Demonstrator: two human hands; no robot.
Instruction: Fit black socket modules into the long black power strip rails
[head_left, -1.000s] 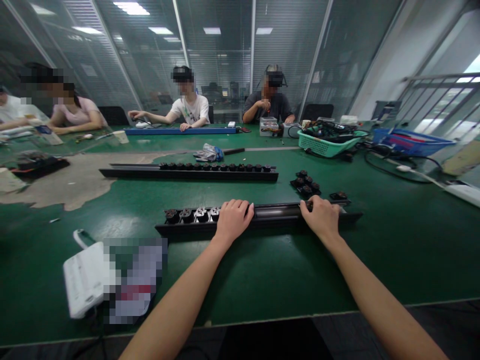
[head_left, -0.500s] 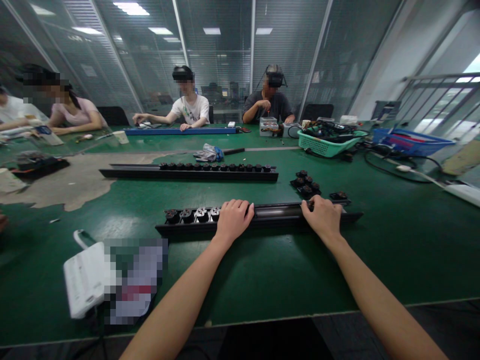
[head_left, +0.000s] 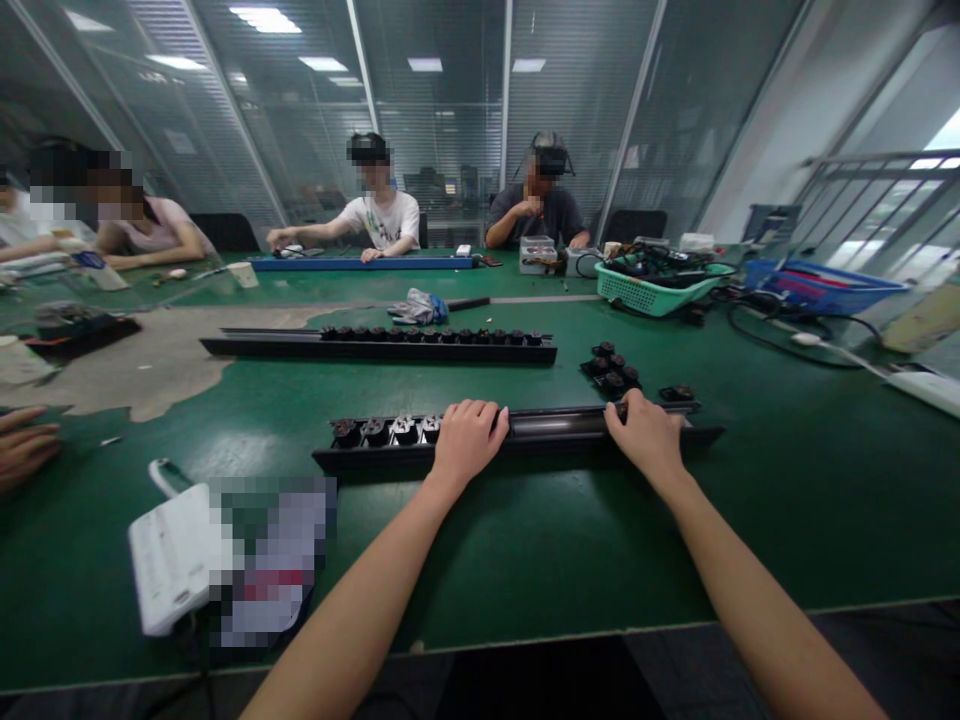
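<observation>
Another person's hand [head_left: 28, 445] reaches further in at the left edge than before, and the right hand [head_left: 646, 432] sits marginally farther right. Its fingers curl over the black rail [head_left: 556, 427] beside a dark piece [head_left: 622, 411]; whether they pinch it, I cannot tell. Fingers together, the left hand [head_left: 466, 440] grips the rail near frame centre. Its long axis runs left-right beneath both hands; loose dark parts [head_left: 613, 382] lie just beyond, nearer the right.
</observation>
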